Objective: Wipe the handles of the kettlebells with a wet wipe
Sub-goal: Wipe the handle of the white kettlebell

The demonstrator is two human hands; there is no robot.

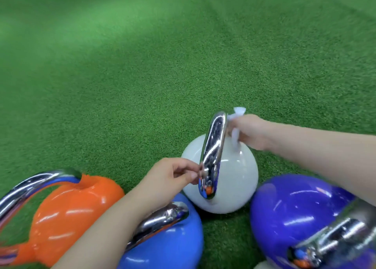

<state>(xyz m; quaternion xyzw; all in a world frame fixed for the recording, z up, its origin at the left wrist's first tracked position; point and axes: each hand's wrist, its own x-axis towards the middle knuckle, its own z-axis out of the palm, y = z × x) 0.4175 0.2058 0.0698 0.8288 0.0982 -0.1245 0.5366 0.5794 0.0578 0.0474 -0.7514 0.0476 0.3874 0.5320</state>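
Observation:
A white kettlebell [234, 179] stands on the green turf with its chrome handle [213, 146] upright. My right hand [250, 132] grips a white wet wipe [237, 124] against the far right side of that handle. My left hand [173, 175] touches the near left side of the handle with its fingertips, fingers loosely bent. Around it stand an orange kettlebell [71, 214], a light blue kettlebell [173, 242] under my left forearm, and a purple kettlebell [295, 214] under my right forearm.
Green artificial turf [162, 65] stretches ahead and to both sides. The rim of another white object [262, 265] shows at the bottom edge by the purple kettlebell.

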